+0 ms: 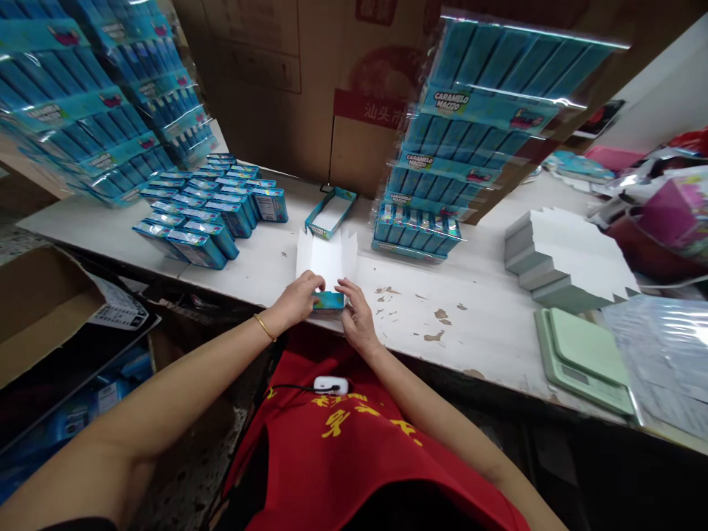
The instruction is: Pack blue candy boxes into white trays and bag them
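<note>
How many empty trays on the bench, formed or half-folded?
2: a formed tray near the carton; a half-folded tray between left hand and right hand. The packed stacks may hide more.

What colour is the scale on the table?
The scale is pale green; it shows best in the head view.

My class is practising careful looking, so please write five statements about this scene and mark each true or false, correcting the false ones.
1. The left hand and right hand are both at the near, blue edge of an open carton. True.
2. The gold bracelet is on the right wrist. False: it is on the left wrist.
3. The white card stack lies just beyond the pale green scale. True.
4. The small blue tray beyond the carton is full of boxes. False: no boxes are in it.
5. The apron is red with yellow lettering. True.
</note>
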Action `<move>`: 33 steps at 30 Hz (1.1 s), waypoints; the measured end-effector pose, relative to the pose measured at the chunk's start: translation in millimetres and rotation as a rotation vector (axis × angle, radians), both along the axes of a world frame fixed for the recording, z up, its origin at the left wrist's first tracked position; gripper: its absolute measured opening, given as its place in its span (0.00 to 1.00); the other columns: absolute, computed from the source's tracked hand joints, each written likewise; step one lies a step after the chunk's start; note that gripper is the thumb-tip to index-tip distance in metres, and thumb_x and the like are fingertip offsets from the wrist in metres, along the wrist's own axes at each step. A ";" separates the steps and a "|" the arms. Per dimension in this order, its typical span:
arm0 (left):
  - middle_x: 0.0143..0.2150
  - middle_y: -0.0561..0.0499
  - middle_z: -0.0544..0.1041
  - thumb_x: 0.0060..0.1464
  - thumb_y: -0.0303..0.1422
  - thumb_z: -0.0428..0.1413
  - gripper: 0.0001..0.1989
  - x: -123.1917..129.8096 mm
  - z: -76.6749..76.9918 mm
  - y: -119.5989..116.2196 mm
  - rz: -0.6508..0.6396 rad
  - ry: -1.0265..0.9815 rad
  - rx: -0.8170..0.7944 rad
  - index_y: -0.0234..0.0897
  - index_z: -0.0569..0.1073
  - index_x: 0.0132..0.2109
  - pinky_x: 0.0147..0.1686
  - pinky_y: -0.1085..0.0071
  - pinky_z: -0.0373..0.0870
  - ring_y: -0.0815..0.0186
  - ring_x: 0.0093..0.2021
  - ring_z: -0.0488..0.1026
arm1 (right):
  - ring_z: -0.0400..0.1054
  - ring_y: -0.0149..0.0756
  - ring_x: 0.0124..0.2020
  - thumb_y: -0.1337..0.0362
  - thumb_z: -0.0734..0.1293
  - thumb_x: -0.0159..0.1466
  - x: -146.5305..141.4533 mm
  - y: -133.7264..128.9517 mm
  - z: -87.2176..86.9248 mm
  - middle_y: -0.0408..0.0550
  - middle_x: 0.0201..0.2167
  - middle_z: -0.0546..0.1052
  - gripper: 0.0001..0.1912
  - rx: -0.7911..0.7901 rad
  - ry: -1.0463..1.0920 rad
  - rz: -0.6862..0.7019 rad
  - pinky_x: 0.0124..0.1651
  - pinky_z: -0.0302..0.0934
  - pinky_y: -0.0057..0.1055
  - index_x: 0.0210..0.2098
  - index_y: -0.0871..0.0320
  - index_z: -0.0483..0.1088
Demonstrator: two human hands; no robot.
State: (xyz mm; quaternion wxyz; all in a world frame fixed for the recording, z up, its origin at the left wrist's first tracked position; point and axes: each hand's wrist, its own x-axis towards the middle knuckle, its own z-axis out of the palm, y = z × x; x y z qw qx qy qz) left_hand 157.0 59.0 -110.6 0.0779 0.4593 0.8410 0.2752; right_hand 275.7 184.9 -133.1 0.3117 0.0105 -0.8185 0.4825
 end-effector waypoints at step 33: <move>0.55 0.45 0.67 0.51 0.33 0.48 0.19 0.0 49.2 -5.1 0.124 -0.048 0.008 0.34 0.68 0.50 0.50 0.69 0.61 0.63 0.53 0.64 | 0.63 0.38 0.46 0.69 0.56 0.62 24.2 25.5 52.6 0.51 0.44 0.71 0.13 0.478 -0.206 0.001 0.50 0.57 0.36 0.45 0.57 0.66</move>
